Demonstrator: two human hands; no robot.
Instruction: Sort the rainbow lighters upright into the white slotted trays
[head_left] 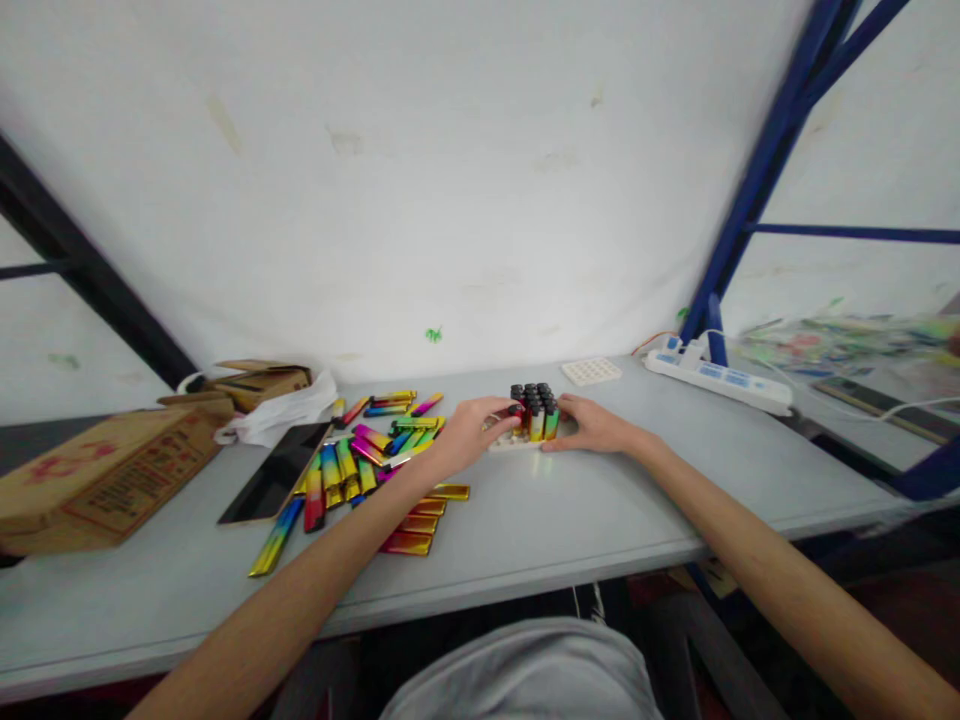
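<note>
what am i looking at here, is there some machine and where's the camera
There's no machine doing the work: these are a person's own two bare hands. The single picture comes from a camera worn on their head, looking forward and down.

On the grey table, shiny colourful pieces, perhaps lighters, lie loose to the left. A group of black-topped pieces stands upright on a pale tray. The left hand appears to pinch a red piece beside that group; the right hand is open at the group's other side. Also there: a cardboard box and a power strip.
</note>
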